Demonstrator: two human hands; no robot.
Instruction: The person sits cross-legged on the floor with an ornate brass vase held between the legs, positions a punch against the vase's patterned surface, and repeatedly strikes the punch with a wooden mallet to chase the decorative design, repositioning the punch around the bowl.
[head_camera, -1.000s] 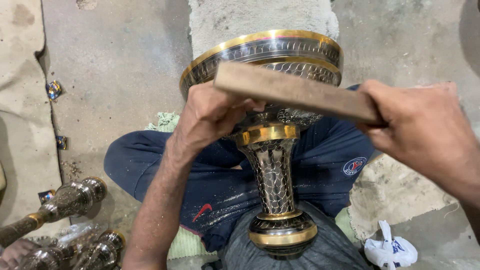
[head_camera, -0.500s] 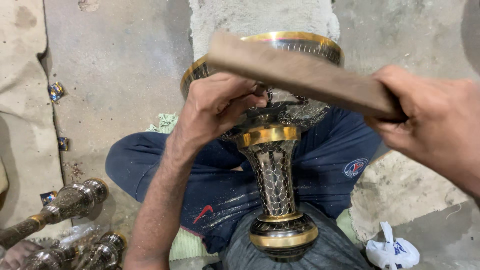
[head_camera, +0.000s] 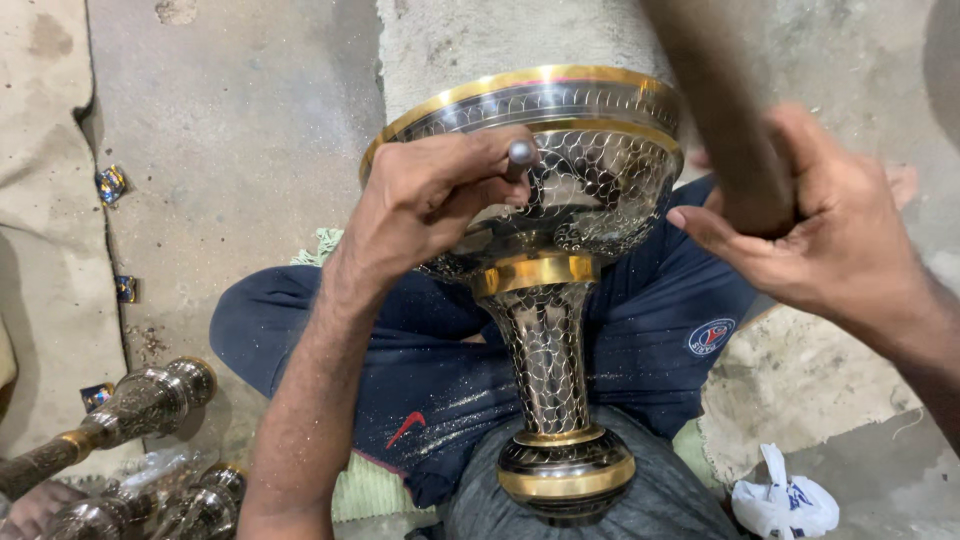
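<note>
On the concrete floor (head_camera: 240, 150), left hand (head_camera: 430, 205) pinches a chisel (head_camera: 521, 155) against the engraved vase (head_camera: 545, 330); right hand (head_camera: 830, 240) grips a wooden block (head_camera: 725, 120).

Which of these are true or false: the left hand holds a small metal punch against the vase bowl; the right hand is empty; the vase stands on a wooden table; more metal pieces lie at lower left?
1. The left hand holds a small metal punch against the vase bowl. True.
2. The right hand is empty. False: it grips a wooden stick.
3. The vase stands on a wooden table. False: its foot rests on a dark sack by the person's lap.
4. More metal pieces lie at lower left. True.
</note>
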